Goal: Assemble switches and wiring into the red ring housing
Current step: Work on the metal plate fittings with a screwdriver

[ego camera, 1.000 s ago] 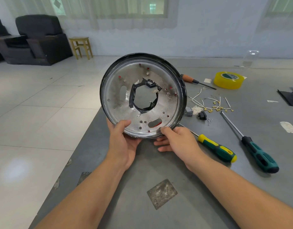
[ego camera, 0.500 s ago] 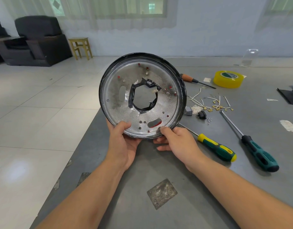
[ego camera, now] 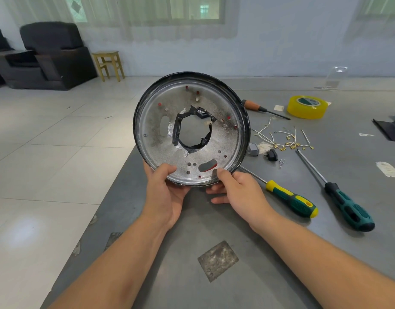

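Both hands hold the ring housing upright, seemingly taped inside.

A dull, speckled metal plate with a glossy black rim sits above the fingers, crinkled black tape lining its centre hole. Right of the fingers lie screwdrivers with rubbery green handles and bright steel shafts, glossy yellow tape, on a matt grey table.

Black armchair, wooden stool, tiled floor
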### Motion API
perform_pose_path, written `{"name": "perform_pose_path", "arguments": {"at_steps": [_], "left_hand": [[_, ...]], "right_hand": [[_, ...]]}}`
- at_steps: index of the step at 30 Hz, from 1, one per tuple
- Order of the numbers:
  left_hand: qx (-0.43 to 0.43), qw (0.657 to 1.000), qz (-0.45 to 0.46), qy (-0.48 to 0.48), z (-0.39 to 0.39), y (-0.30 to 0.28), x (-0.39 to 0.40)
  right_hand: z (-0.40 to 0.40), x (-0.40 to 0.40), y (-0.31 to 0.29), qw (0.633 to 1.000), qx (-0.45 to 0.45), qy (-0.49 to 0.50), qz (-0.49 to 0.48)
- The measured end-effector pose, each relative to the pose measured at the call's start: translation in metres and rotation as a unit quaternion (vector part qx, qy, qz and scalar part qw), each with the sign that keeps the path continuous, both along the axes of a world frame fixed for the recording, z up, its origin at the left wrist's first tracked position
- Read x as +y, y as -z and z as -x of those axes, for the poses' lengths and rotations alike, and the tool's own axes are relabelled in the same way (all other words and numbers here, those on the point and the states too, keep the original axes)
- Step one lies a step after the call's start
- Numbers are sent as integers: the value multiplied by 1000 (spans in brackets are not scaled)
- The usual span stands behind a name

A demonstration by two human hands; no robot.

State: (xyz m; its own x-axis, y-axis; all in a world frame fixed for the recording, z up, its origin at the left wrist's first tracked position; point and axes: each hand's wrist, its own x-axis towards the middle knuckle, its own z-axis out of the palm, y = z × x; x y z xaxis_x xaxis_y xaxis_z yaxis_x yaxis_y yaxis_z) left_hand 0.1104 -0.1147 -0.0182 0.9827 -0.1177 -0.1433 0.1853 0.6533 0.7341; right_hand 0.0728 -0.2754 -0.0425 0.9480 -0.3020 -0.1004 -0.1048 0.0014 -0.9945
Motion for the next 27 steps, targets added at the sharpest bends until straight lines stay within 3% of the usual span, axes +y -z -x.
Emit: {"name": "perform_pose_path", "arguments": {"at_steps": [19, 27], "left_hand": [[-7, 1000, 2, 17, -5, 2, 2], [-16, 999, 10, 31, 7, 1, -8]], "right_hand": [[3, 1, 1, 999, -15, -6, 50], [1, 9, -2, 996, -4, 58, 74]]}}
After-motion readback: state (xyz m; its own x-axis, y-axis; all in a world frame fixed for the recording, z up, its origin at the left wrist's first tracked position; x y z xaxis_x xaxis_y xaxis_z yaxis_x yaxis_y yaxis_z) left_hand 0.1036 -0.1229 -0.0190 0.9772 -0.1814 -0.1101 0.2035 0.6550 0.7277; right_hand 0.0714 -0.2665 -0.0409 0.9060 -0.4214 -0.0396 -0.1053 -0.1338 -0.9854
